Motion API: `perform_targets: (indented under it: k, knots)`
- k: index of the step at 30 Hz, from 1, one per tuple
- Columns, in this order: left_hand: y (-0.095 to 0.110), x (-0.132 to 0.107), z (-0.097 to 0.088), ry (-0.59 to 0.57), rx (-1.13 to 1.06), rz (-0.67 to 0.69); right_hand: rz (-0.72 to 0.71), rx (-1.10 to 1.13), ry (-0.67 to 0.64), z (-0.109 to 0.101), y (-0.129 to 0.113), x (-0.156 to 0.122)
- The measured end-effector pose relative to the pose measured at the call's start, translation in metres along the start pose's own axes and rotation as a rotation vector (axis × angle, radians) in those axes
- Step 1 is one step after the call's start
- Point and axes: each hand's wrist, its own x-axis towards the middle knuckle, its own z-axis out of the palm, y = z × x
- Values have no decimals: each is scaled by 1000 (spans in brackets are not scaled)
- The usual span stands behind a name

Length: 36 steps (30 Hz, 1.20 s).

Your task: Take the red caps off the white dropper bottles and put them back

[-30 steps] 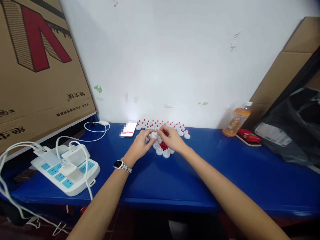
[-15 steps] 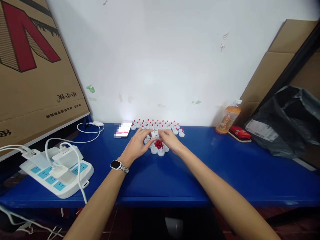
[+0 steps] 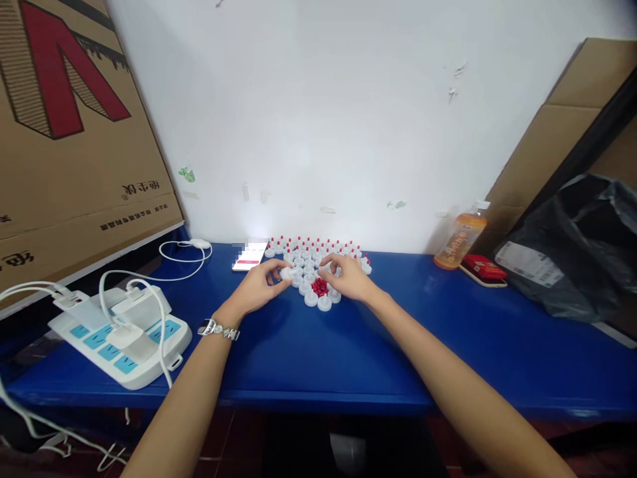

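Observation:
My left hand (image 3: 256,287) is closed on a white cone-topped bottle cap (image 3: 287,273), held between thumb and fingers at the left edge of a cluster of similar caps. Over the middle of that cluster is my right hand (image 3: 351,277), its thumb and index finger curled but apart, with nothing visible between them. A small heap of red tips (image 3: 319,287) lies among the white caps, just left of and below my right hand. Plain white caps (image 3: 324,303) ring the heap at the front. Farther back stand rows of white caps topped with red tips (image 3: 318,244).
A phone (image 3: 250,255) lies left of the caps. A white power strip (image 3: 124,358) with plugs and cables takes up the left of the blue table (image 3: 318,365). On the right are an orange drink bottle (image 3: 458,239), a red box (image 3: 484,267) and a dark plastic bag (image 3: 572,252).
My hands, close together before, have moved apart. The left has drawn left with a white cap, and the right hand's fingers have loosened above the cluster. The view has shifted slightly.

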Motion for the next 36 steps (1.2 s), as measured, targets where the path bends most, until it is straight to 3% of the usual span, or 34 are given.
perform_targets:
  k: [2,6,10,17,20,26,30,36]
  knots:
    - [1,-1,1,-41,-26,-21,-31,123,20,2,-10,0]
    - [4,-2,2,-76,-81,-25,-130,377,-69,10,-35,4]
    - [-1,-2,0,-101,-112,-27,-141,416,-117,19,-54,14]
    - [-15,-3,-4,-121,32,-43,-170,295,-279,34,-53,32]
    - [-20,-4,-5,-96,110,-99,-200,128,-318,40,-51,37]
    - [-27,-4,1,-114,101,-190,-294,-168,-276,35,-55,51]
    - [-24,-2,8,-129,156,-171,-248,-200,-178,43,-59,82]
    - [-26,-3,-1,-154,73,-233,-147,-417,-206,87,-63,146]
